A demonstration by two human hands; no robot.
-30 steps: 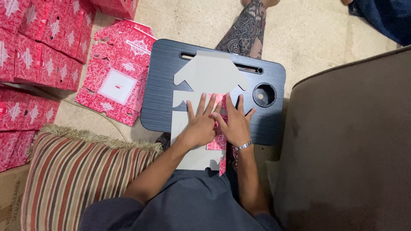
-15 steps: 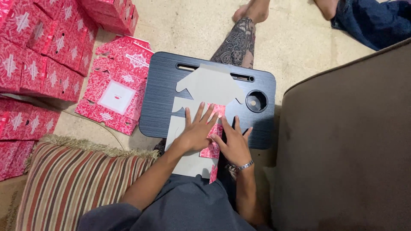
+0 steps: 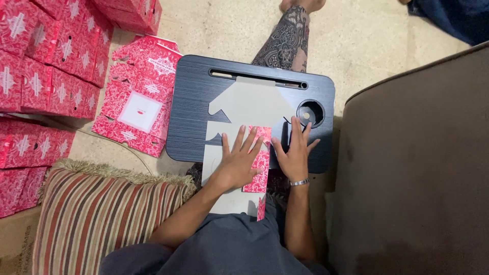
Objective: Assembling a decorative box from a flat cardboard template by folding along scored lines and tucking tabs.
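Grey cardboard box blank (image 3: pixel 244 109) on lap desk (image 3: pixel 193 102): left hand (image 3: pixel 238 162) flat, pressing folded red flap (image 3: pixel 259 160); right hand (image 3: pixel 294 153) spread, steadying. Fold-creasing step; next needs firm press.

Card (image 3: pixel 244 109) grey, flap red-white patterned; tray (image 3: pixel 191 102) black; boxes (image 3: pixel 46 56) red-white; pillow (image 3: pixel 102 214) striped red, tan, grey.

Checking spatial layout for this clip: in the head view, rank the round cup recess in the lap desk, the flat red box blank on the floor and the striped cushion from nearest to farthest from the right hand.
From the right hand:
1. Cup recess, just above the fingertips, at the desk's right end.
2. Striped cushion, lower left.
3. Flat red box blank, on the floor left of the desk; close to the cushion's distance.
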